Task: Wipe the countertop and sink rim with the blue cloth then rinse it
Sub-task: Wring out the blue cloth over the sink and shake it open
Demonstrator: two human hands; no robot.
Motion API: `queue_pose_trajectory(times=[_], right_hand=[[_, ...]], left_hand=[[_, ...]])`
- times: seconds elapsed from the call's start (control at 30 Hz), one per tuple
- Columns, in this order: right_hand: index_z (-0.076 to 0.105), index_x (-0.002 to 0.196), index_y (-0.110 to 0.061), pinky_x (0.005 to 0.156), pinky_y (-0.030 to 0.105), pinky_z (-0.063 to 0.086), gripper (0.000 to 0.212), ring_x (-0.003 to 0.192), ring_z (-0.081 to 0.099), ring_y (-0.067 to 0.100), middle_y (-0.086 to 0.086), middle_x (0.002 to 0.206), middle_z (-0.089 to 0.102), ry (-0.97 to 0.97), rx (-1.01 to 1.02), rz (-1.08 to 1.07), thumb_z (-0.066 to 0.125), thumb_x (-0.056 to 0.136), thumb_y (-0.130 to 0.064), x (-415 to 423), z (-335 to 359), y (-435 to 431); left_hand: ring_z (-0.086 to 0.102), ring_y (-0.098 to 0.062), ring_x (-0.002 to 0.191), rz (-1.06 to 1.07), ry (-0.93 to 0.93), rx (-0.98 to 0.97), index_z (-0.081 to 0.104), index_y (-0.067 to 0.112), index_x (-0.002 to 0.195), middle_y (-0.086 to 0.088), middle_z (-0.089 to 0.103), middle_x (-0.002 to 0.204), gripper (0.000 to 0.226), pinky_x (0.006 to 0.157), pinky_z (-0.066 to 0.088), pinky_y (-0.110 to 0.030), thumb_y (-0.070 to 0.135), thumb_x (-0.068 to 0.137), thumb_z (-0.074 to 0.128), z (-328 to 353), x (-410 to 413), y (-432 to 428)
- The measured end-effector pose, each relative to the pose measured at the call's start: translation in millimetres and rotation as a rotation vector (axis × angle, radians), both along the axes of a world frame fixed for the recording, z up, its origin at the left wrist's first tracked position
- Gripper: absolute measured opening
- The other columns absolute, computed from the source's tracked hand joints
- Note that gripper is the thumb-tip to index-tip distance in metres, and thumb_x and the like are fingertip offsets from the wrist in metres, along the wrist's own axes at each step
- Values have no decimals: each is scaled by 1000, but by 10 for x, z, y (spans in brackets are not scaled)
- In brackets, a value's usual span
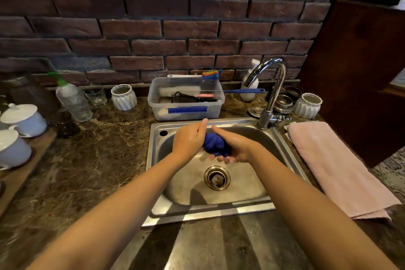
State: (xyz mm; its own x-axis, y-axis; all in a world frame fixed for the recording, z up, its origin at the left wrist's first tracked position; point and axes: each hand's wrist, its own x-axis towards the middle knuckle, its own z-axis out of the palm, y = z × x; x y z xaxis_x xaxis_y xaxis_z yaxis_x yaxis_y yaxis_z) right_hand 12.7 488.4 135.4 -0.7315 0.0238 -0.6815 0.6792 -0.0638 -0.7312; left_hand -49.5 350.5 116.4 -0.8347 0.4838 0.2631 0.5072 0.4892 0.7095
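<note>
From the head view, the job looks to have reached its last step, the rinse. The blue cloth (215, 143) is bunched into a tight ball and held above the basin of the sink (210, 209), not on the surface (98, 160) or the rim. Both hands shine with wet, so I judge this to be squeezing or wringing. No stream shows from the tap (274, 85), whose spout ends behind and to the right of the hands, so I cannot say whether water is running.

The ball sits between the two hands, roughly over the far half of the basin and behind the drain (217, 177). The right hand (235, 149) cups it from below and from the right, with its fingers (225, 160) curled up under the cloth and its thumb lying over the top. The left hand (190, 140) closes in against the cloth's left side, back of the hand to the camera. One of its fingers (203, 124) stands straight above the ball, and the others are hidden behind the hand (so I cannot tell how firmly that side grips).

The next move probably calls for a firm squeeze over the basin so the drips fall inside. If the cloth isn't clean yet, it should go under the spout first. The pink towel (335, 166) lies right of the sink, well clear of the drips.
</note>
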Motion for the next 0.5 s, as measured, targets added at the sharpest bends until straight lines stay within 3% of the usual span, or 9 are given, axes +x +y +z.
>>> queue_pose_trajectory(times=[0.1,0.2,0.27,0.37,0.5], right_hand=[[56,81,-13,43,19,30,52,45,38,9,0,53,49,89,210,-97,41,88,-62,-52,91,-132],[52,74,-15,49,21,32,48,51,39,12,2,57,43,207,342,-202,39,91,-58,-46,169,-250],[55,81,-13,53,23,35,44,59,45,13,5,66,51,253,344,-246,41,93,-53,-27,226,-292],[59,109,-7,71,28,41,49,83,54,17,13,100,61,359,394,-296,39,94,-50,-23,251,-309],[59,109,-13,69,26,43,42,88,55,18,6,98,60,459,470,-169,41,94,-47,72,265,-284]], left_hand=[[57,-20,70,11,-73,41,61,8,77,-8,61,70,49,70,44,-36,37,99,29,16,-11,-86],[59,-25,82,22,-262,49,61,11,83,-13,64,83,50,79,46,-40,44,98,27,67,-20,-89],[59,-25,89,-28,-400,50,61,12,102,-16,64,100,51,82,47,-39,50,96,28,87,-58,-139],[60,-19,86,-274,-556,61,47,22,124,-9,59,110,43,65,51,-29,50,90,45,89,-93,-339],[61,-15,84,-330,-547,22,48,21,125,-1,59,104,51,64,53,-24,35,80,69,54,-162,-539]])
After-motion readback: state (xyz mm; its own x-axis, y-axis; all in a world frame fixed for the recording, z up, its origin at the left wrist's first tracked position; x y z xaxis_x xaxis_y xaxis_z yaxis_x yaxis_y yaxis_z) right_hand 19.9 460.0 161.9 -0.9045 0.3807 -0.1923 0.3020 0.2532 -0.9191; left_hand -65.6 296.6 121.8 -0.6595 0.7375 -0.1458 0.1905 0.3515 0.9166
